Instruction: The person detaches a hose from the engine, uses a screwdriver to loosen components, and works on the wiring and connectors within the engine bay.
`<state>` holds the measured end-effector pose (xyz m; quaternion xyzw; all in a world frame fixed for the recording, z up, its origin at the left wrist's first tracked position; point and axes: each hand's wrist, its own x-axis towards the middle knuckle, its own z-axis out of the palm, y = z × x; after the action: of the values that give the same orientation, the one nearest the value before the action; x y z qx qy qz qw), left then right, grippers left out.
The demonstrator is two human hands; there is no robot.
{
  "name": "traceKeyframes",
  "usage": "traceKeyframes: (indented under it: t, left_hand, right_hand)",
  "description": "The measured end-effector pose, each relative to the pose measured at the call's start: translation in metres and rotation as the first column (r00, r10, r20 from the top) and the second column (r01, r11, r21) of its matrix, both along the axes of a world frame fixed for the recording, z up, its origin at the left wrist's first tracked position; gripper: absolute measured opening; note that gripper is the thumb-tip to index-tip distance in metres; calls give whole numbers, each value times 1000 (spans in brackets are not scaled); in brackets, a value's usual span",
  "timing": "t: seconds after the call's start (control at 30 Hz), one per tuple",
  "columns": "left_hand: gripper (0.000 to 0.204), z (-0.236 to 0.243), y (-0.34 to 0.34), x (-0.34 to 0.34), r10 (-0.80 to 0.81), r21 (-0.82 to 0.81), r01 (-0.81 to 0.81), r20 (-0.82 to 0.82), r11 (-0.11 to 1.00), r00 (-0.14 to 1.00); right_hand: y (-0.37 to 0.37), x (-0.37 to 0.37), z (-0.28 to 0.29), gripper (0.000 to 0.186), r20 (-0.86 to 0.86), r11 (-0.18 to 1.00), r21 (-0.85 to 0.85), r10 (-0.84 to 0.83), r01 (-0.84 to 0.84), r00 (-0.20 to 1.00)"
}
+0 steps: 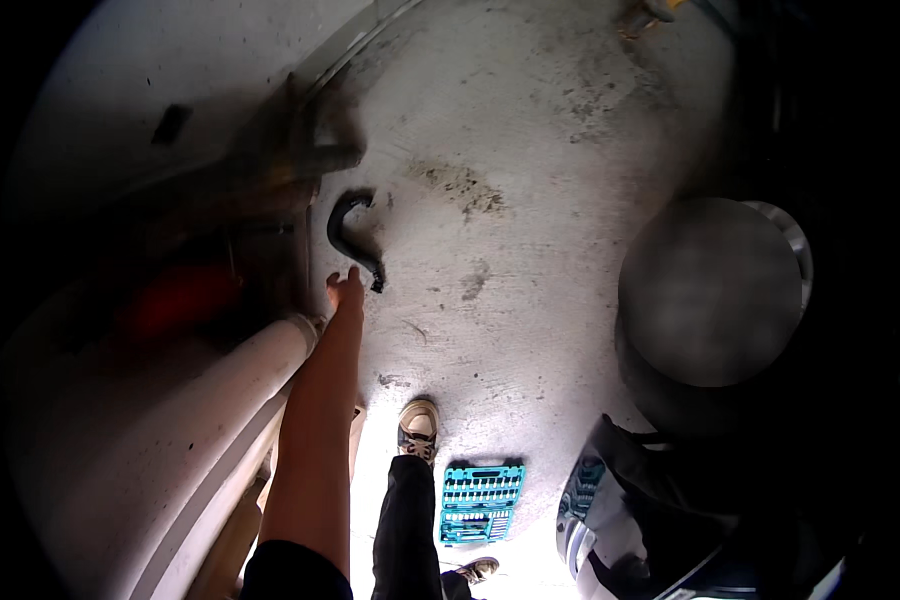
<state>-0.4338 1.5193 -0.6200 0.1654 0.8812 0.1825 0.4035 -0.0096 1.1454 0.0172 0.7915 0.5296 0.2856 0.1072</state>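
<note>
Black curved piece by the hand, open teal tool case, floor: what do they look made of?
Curved piece: probably rubber, like a hose; black, soft sheen, rounded tubular look.
Tool case: likely moulded plastic; even teal colour across both halves. Too small to tell the finish.
Floor: looks like bare concrete; grey, mottled and stained, though a thin coating can't be ruled out.

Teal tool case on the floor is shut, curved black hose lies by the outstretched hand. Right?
Not quite: the head view shows the teal tool case open. The curved black hose does lie by the outstretched hand.
</note>
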Motion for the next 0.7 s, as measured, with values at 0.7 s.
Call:
traceKeyframes:
  t: [0.7]
  left_hand:
    - [44, 689, -654, 352, -844, 796, 373, 296, 477, 448]
  right_hand:
    - [-750, -22, 117, 32, -888, 629, 49, -329, 776, 323]
